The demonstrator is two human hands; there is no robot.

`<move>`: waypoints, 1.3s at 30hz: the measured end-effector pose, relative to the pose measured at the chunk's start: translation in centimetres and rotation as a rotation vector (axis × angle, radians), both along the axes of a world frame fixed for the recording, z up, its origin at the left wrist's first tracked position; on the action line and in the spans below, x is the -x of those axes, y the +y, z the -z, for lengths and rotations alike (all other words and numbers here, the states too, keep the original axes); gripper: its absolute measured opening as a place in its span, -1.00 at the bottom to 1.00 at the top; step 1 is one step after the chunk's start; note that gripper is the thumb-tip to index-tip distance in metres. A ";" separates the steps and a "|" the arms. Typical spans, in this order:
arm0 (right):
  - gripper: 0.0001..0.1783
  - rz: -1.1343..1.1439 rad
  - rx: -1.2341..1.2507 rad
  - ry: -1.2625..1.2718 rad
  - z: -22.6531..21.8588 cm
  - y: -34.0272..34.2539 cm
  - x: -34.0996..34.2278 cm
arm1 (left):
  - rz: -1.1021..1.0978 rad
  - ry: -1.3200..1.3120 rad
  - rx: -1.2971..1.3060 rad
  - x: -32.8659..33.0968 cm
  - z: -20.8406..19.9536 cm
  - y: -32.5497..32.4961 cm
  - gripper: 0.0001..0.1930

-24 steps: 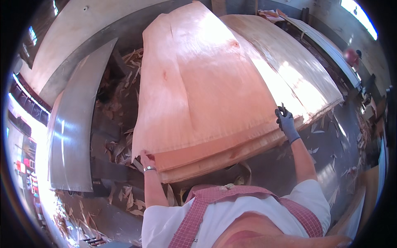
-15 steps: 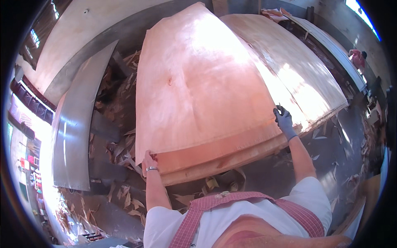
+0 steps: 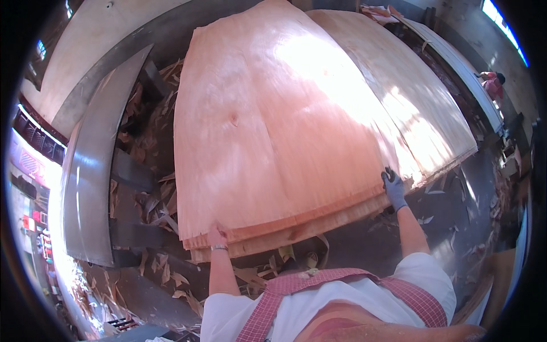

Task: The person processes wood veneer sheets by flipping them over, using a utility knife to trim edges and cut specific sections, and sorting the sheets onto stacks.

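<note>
A large, thin, reddish-tan wood veneer sheet [image 3: 245, 154] lies over a thick stack of similar sheets [image 3: 307, 228] in front of me. My left hand [image 3: 217, 236], bare with a band at the wrist, is closed on the sheet's near edge, towards its left corner; the fingertips are partly hidden. At the near right corner, my right hand [image 3: 394, 189] in a grey glove pinches the sheet's edge. Its dark fingertips rest on top of the sheet.
A second veneer stack [image 3: 421, 102] adjoins on the right. To the left stands a long grey metal-like panel [image 3: 91, 182]. Veneer scraps [image 3: 165, 268] litter the floor. Another person [image 3: 492, 85] is at the far right, beside a long pale stack [image 3: 456, 62].
Both hands have come nearer to me, drawing the veneer sheet along. Its near edge now lies closer to the stack's front edge, covering the strip that was exposed.
</note>
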State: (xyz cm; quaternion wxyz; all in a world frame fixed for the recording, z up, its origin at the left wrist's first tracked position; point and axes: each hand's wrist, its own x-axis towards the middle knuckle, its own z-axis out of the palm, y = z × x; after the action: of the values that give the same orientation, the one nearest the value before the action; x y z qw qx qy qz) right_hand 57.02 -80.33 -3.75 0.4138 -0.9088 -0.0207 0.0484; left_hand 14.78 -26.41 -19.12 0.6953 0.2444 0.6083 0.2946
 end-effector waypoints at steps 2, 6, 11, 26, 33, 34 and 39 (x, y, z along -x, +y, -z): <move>-0.48 0.042 0.085 -0.036 3.4 -2.5 -0.6 | -0.016 -0.130 -0.038 -1.6 0.5 -1.8 -0.80; -0.49 0.007 0.162 -0.121 6.6 -2.2 -1.4 | -0.132 -0.013 -0.038 -3.0 0.6 -3.0 -0.80; -0.51 0.029 0.332 -0.226 9.3 -2.6 -0.3 | -0.150 -0.025 0.023 -1.4 2.8 -5.8 -0.81; -0.47 -0.038 0.552 -0.041 13.0 -2.0 -1.4 | -0.275 -0.005 0.087 -3.3 4.6 -5.5 -0.88; -0.46 -0.089 0.583 0.017 16.1 -2.1 -2.4 | -0.228 0.101 0.067 -1.2 4.8 -5.3 -0.76; -0.46 -0.117 0.549 -0.035 16.5 -2.3 -2.6 | -0.241 0.138 0.031 -1.9 4.1 -5.6 -0.77; -0.44 -0.192 0.466 -0.055 18.9 -3.0 -1.7 | -0.278 0.247 -0.042 1.3 5.3 -6.5 -0.85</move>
State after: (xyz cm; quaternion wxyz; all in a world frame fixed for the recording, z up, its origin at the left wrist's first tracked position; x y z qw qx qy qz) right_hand 58.72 -83.36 -22.70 0.1860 -0.9745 -0.1064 0.0661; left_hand 13.49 -32.87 -24.39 0.5626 0.2069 0.7107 0.3682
